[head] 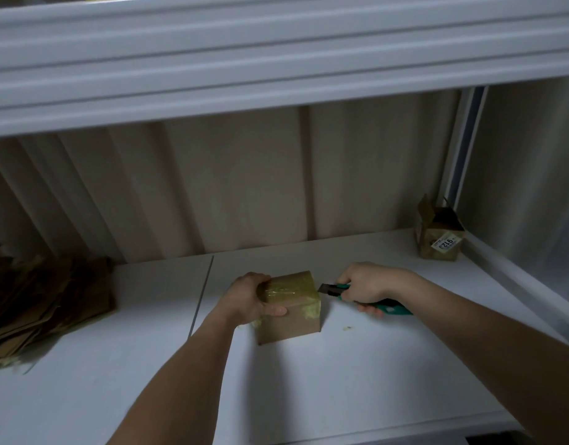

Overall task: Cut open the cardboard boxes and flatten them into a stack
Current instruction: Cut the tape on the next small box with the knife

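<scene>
On the white shelf point(341, 380), the left hand point(248, 300) grips the left end of a small taped cardboard box point(293, 316), thumb across its front. The right hand point(366, 287) holds a green-handled knife point(357, 295), its blade at the box's top right corner. Flattened cardboard point(42, 303) is piled well left of the gripped box; an opened box point(439, 237) stands far right.

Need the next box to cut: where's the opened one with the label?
Head view, far right: the labelled box stands in the shelf's back corner, beyond the right hand.
</scene>
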